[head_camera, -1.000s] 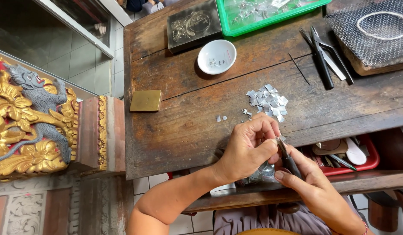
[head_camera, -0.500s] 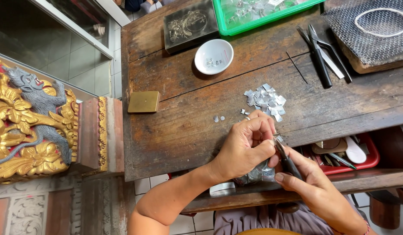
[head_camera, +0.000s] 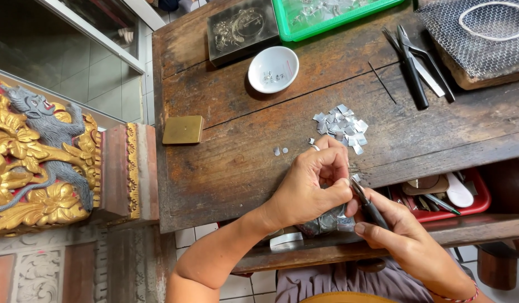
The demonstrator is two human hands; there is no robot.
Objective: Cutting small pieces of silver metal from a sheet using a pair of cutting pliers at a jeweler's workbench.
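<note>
while the left hand [head_camera: 312, 188] curls its fingers together at the near edge of the wooden workbench [head_camera: 225, 168], its fingertips pinch something too small to make out, right where the tip of a dark-handled tool [head_camera: 368, 205] meets them. the right hand [head_camera: 408, 244] is closed around that tool's handle, thumb laid along it, and sits just below and to the right of the left hand. beneath both hands lie crumpled bits of silvery sheet [head_camera: 326, 223], partly hidden. just beyond the left knuckles, a heap of small cut metal squares [head_camera: 342, 124] rests on the bench, with a few loose pieces [head_camera: 280, 150] to its left. further back stand a white bowl [head_camera: 273, 68] with tiny metal bits in it, an engraved dark block [head_camera: 241, 29] and a green tray [head_camera: 326, 17]. a small brass block [head_camera: 183, 129] lies near the bench's left edge. black pliers [head_camera: 416, 70] lie to the right, beside a wire-mesh pad [head_camera: 478, 33]. a red tray [head_camera: 444, 193] of tools sits in the drawer to the right of the hands.
</note>
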